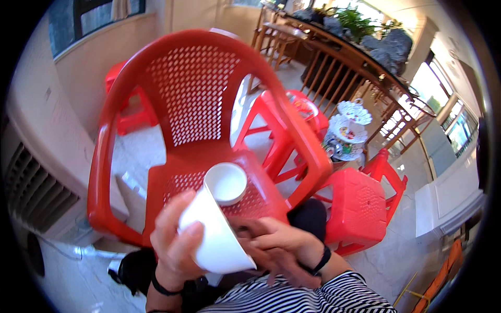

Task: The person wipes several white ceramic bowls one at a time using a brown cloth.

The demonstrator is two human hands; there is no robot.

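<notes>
My left hand (176,238) grips a white bowl (213,234), tilted on its side with its mouth turned to the right. My right hand (287,236) holds a brown, folded cloth-like piece (274,256) at the bowl's open side; part of it is hidden behind the rim, and its exact kind is unclear. Just beyond the hands, a second white bowl (226,183) stands on the seat of a red plastic armchair (203,154), with its mouth facing up.
Right of the armchair stand red plastic stools (358,207), one bearing a tray (303,105). A tiered white stand (348,131) holds small items. Behind them runs a long wooden table (352,53) with rocks and plants. A vented appliance (37,191) is at left.
</notes>
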